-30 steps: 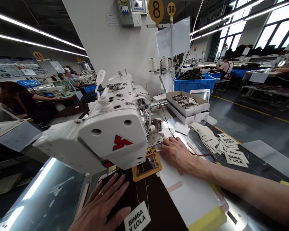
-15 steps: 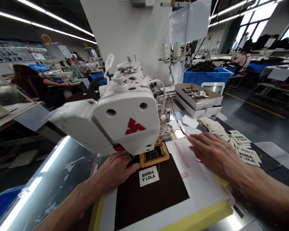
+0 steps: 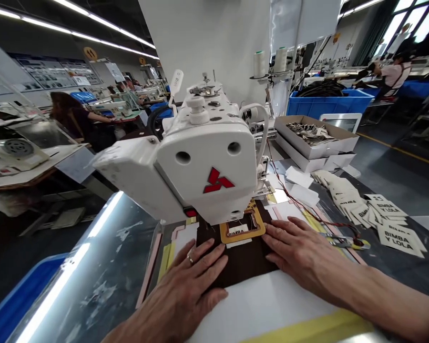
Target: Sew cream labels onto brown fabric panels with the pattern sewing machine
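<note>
Both my hands lie flat on a dark brown fabric panel, one on each side of the sewing machine's clamp frame. My left hand, with a ring on one finger, is open at the panel's left. Opposite it, my right hand is open, its fingertips next to the yellow clamp frame. Under that frame sits a white label, its lettering partly covered. The white sewing machine head stands right above and hides the needle area. White backing sheet extends below the panel.
To the right, printed labels lie in loose stacks beside thread snips on a cord. Behind them is a cardboard box of pieces and a blue crate. Co-workers sit at machines at left and far right.
The panel with its label has slid forward under the clamp frame. My left hand has drawn back to the panel's left; my right hand has come in from the side onto the fabric.
</note>
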### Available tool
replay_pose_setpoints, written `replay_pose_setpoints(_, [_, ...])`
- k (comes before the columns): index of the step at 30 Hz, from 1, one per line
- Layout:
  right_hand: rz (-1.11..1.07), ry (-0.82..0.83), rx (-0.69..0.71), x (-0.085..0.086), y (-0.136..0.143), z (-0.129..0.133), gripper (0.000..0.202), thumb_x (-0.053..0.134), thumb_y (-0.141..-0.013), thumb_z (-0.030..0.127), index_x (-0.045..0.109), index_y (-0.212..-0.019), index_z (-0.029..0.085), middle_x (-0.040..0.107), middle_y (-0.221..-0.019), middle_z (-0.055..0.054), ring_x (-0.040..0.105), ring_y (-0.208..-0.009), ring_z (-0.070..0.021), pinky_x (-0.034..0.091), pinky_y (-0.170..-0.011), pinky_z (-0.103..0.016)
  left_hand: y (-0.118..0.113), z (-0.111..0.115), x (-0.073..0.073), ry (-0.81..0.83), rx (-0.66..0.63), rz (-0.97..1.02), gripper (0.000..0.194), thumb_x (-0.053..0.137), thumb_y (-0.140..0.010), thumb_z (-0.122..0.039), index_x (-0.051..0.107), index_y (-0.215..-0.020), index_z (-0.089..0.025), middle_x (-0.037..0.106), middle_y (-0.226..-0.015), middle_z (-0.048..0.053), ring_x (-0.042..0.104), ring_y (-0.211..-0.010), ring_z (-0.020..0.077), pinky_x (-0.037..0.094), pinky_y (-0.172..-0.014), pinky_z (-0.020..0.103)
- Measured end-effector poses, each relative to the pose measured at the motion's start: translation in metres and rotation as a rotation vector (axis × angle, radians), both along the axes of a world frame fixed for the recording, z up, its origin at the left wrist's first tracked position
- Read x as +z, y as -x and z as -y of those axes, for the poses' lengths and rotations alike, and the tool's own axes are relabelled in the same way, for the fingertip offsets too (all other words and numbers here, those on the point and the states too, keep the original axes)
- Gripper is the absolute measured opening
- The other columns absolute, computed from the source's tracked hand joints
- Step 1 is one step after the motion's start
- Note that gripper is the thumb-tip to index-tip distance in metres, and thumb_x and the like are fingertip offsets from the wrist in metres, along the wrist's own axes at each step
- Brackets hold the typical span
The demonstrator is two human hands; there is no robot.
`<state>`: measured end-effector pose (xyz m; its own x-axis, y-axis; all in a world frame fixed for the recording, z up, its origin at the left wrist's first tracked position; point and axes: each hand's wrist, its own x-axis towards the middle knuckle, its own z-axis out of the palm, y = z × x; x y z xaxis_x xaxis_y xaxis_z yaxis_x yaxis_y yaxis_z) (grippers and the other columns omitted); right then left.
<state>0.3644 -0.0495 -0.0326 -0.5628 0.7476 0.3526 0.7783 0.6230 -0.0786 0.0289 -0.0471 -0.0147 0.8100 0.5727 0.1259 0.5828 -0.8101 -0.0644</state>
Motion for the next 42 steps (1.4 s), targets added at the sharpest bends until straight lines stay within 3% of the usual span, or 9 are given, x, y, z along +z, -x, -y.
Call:
replay_pose_setpoints(5, [-0.018, -0.037, -0.045, -0.006, -0.001, -0.001, 0.032, 0.050, -0.109, 0.031, 0.070, -0.132, 0.022, 0.068, -0.145, -0.006, 0.065, -0.129, -0.0319, 0.046, -0.112, -0.057, -0.001, -0.014, -0.007, -0.015, 0.006, 0.018, 0.051, 0.059, -0.107, -0.041, 0.053, -0.155, -0.027, 0.058, -0.155, 0.002, 0.053, -0.146, 0.0295, 0.043, -0.125, 0.051])
replay_pose_setpoints(11, [-0.035, -0.058, -0.098, -0.014, -0.011, -0.003, 0.035, 0.046, -0.111, 0.033, 0.073, -0.131, 0.022, 0.069, -0.144, -0.005, 0.065, -0.130, -0.0311, 0.045, -0.112, -0.058, -0.006, -0.014, -0.009, -0.050, 0.050, 0.070, 0.049, 0.061, -0.105, -0.040, 0.057, -0.151, -0.027, 0.055, -0.158, 0.006, 0.055, -0.144, 0.0326, 0.050, -0.119, 0.054])
replay_pose_setpoints(18, [-0.056, -0.050, -0.091, -0.012, -0.018, -0.001, 0.035, 0.049, -0.111, 0.039, 0.073, -0.132, 0.024, 0.067, -0.147, -0.005, 0.063, -0.134, -0.0301, 0.047, -0.112, -0.055, 0.012, -0.005, -0.012, -0.050, 0.186, 0.186, 0.040, 0.055, -0.108, -0.039, 0.062, -0.145, -0.025, 0.058, -0.156, 0.004, 0.054, -0.145, 0.0266, 0.044, -0.125, 0.045])
replay_pose_setpoints(23, [-0.003, -0.047, -0.053, -0.011, -0.023, -0.004, 0.039, 0.047, -0.110, 0.036, 0.072, -0.134, 0.019, 0.067, -0.147, -0.009, 0.064, -0.132, -0.0334, 0.052, -0.107, -0.057, 0.019, -0.007, -0.008, -0.004, 0.149, 0.204, 0.033, 0.059, -0.106, -0.031, 0.066, -0.137, -0.022, 0.062, -0.152, 0.006, 0.055, -0.143, 0.0264, 0.045, -0.124, 0.046])
replay_pose_setpoints(28, [-0.003, -0.030, -0.010, 0.000, -0.024, 0.001, 0.037, 0.046, -0.112, 0.033, 0.072, -0.133, 0.018, 0.067, -0.146, -0.010, 0.064, -0.130, -0.0318, 0.054, -0.106, -0.054, 0.017, -0.007, -0.003, 0.072, 0.176, 0.236, 0.035, 0.058, -0.106, -0.028, 0.063, -0.141, -0.022, 0.059, -0.155, 0.007, 0.053, -0.145, 0.0282, 0.045, -0.124, 0.049])
replay_pose_setpoints(34, [0.010, -0.005, 0.066, 0.003, -0.032, 0.013, 0.033, 0.047, -0.112, 0.030, 0.074, -0.127, 0.021, 0.071, -0.139, -0.008, 0.066, -0.124, -0.0314, 0.059, -0.099, -0.053, 0.016, 0.004, 0.005, 0.146, 0.016, 0.239, 0.038, 0.056, -0.105, -0.022, 0.062, -0.143, -0.024, 0.058, -0.155, 0.004, 0.046, -0.151, 0.0271, 0.041, -0.127, 0.047])
replay_pose_setpoints(42, [0.001, 0.034, 0.087, 0.000, -0.041, 0.021, 0.031, 0.055, -0.108, 0.023, 0.066, -0.137, 0.019, 0.066, -0.146, -0.010, 0.062, -0.131, -0.0315, 0.058, -0.104, -0.051, 0.020, 0.000, 0.001, 0.037, -0.063, 0.217, 0.036, 0.056, -0.106, -0.025, 0.065, -0.140, -0.023, 0.061, -0.153, 0.004, 0.048, -0.149, 0.0237, 0.033, -0.131, 0.042])
